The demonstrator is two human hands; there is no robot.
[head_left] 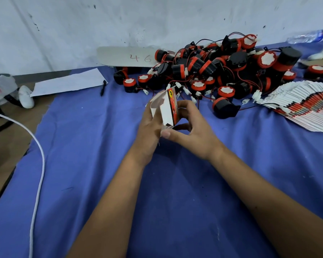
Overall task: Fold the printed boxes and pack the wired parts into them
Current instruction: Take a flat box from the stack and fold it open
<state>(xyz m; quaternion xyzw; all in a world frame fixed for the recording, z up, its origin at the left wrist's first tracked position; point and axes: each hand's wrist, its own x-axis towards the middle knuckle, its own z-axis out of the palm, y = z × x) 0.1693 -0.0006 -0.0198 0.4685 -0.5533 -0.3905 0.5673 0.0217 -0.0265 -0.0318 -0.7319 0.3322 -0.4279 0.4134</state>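
A small printed box [168, 108], white inside with a red and black printed side, is held half-formed above the blue cloth, its flaps standing open. My left hand [149, 129] grips it from the left and underneath. My right hand [190, 131] holds its right side, fingers curled round the printed face and thumb against the lower edge. Behind it lies a big pile of black and red wired parts [222, 71] with white connectors. A fanned stack of flat printed boxes [306, 107] lies at the right.
A blue cloth [101, 164] covers the work surface. A white cable [39, 155] runs down the left side. A sheet of paper [67, 82], a black pen [103, 88] and a card marked "46" [127, 56] lie at the back left. A plastic bottle [306, 36] lies far right.
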